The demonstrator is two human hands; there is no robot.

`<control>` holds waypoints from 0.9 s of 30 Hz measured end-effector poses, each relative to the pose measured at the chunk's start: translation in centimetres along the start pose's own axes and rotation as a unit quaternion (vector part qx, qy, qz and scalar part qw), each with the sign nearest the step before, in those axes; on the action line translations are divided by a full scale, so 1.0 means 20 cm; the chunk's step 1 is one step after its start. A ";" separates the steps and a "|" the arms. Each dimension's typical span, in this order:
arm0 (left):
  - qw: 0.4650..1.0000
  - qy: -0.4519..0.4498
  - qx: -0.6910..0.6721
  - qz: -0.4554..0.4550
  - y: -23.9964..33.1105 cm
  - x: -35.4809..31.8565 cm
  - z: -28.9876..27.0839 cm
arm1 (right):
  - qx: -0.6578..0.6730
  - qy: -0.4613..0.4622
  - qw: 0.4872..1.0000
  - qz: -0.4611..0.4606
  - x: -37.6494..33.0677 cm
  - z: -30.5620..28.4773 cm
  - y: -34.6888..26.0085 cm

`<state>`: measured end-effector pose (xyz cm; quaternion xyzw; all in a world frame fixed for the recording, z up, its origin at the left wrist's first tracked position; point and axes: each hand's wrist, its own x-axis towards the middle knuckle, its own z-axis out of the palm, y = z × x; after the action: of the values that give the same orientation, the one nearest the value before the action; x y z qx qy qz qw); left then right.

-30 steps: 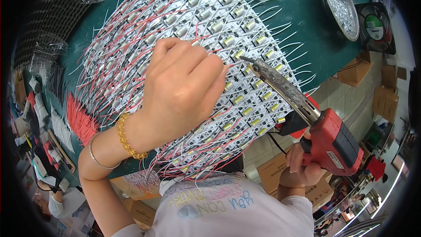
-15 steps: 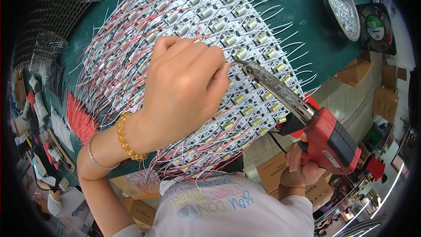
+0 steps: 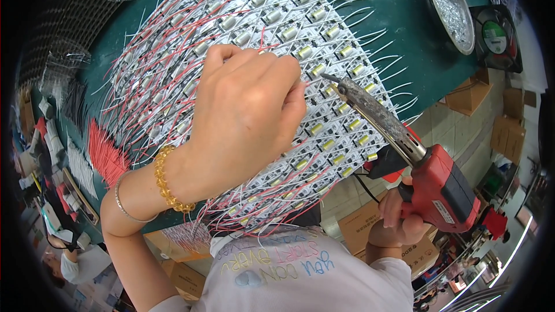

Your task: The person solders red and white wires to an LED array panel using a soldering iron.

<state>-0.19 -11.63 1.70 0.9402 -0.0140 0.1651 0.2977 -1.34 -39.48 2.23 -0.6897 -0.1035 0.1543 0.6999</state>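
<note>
A large panel of small white circuit boards [image 3: 326, 49] lies on the table, each with a metal-cased cylindrical part and thin wires attached. Over its middle, my left hand [image 3: 245, 98] is closed, fingers curled down in a pinch; whatever they hold is hidden beneath the hand. My right hand [image 3: 402, 216] grips a red-and-black pistol-shaped soldering iron [image 3: 445, 188] to the right of the panel. The iron's dark, thin tip points left over the boards, a short way right of my left fingers. White and red wires fan across the panel.
Bundles of red wires [image 3: 107, 156] and white wires [image 3: 81, 167] lie at the table's left. On the green table [image 3: 399, 0], a metal bowl [image 3: 451, 11] of silvery material stands far right beside a black fan [image 3: 494, 37]. Cardboard boxes [image 3: 358, 228] sit on the floor below.
The soldering iron has moved a little to the right, its tip drawing away from my left fingers. My left hand has shifted slightly rightward, still closed.
</note>
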 end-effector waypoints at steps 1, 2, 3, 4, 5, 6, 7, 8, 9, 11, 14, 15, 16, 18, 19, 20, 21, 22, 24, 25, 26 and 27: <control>1.000 0.000 0.000 0.001 0.00 0.00 0.00 | 0.001 0.009 1.000 0.006 0.00 0.01 0.00; 1.000 0.001 -0.003 0.001 0.00 0.00 0.00 | 0.002 0.010 1.000 0.005 0.01 0.01 0.00; 1.000 0.003 -0.005 0.001 0.00 0.00 0.00 | -0.004 0.004 1.000 0.003 0.01 0.01 0.00; 1.000 0.003 -0.004 0.002 0.00 0.00 0.00 | -0.010 -0.002 1.000 0.001 0.01 0.01 0.00; 1.000 0.002 -0.003 0.004 0.00 0.00 0.00 | -0.009 -0.001 1.000 0.000 0.00 0.00 0.00; 1.000 0.001 -0.001 0.006 0.00 0.00 0.00 | -0.007 0.001 1.000 -0.002 -0.01 -0.01 0.01; 1.000 0.002 0.000 0.008 0.00 0.00 0.00 | -0.006 0.003 1.000 -0.005 -0.02 -0.02 0.03; 1.000 0.002 0.001 0.006 0.00 -0.01 0.00 | -0.005 0.003 1.000 -0.007 -0.02 -0.02 0.03; 1.000 0.001 0.000 0.005 0.00 -0.01 0.00 | 0.004 0.010 1.000 0.002 -0.03 -0.02 0.04; 1.000 -0.002 -0.001 0.006 -0.01 -0.01 0.00 | 0.013 0.017 1.000 0.010 -0.04 -0.03 0.06; 1.000 -0.012 0.002 0.008 -0.01 -0.01 0.00 | 0.011 0.009 1.000 0.021 -0.05 -0.05 0.08; 1.000 -0.018 0.004 0.013 -0.01 -0.02 0.00 | 0.009 0.001 1.000 0.023 -0.05 -0.07 0.09; 1.000 -0.017 0.005 0.012 -0.01 -0.02 0.00 | 0.006 -0.007 1.000 0.025 -0.05 -0.07 0.09; 1.000 -0.015 0.001 0.014 -0.01 -0.01 0.00 | -0.003 -0.006 1.000 0.017 -0.03 -0.04 0.07; 1.000 -0.015 0.001 0.014 -0.01 -0.01 0.00 | -0.013 -0.004 1.000 0.009 -0.03 -0.03 0.06; 1.000 -0.013 -0.003 0.015 -0.01 -0.01 0.00 | -0.013 -0.004 1.000 0.009 -0.03 -0.02 0.06; 1.000 -0.011 -0.006 0.016 -0.01 -0.01 0.00 | -0.013 0.004 1.000 0.013 -0.03 -0.01 0.05; 1.000 -0.010 -0.006 0.015 -0.01 -0.01 0.00 | -0.012 0.012 1.000 0.018 -0.04 -0.01 0.05; 1.000 -0.002 -0.004 0.003 -0.01 -0.01 0.01 | -0.011 0.030 0.999 0.027 -0.05 0.00 0.04; 1.000 -0.002 -0.004 0.003 -0.01 0.00 0.01 | -0.011 0.040 0.999 0.031 -0.05 0.00 0.03; 1.000 -0.003 -0.002 0.004 -0.01 0.00 0.01 | -0.011 0.041 0.999 0.030 -0.05 0.00 0.03; 1.000 -0.003 0.000 0.004 -0.01 0.00 0.00 | -0.003 0.039 0.998 0.040 -0.06 0.00 0.02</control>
<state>-0.24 -11.59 1.55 0.9408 -0.0188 0.1632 0.2965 -2.44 -39.80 1.85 -0.7007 -0.0489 0.1546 0.6948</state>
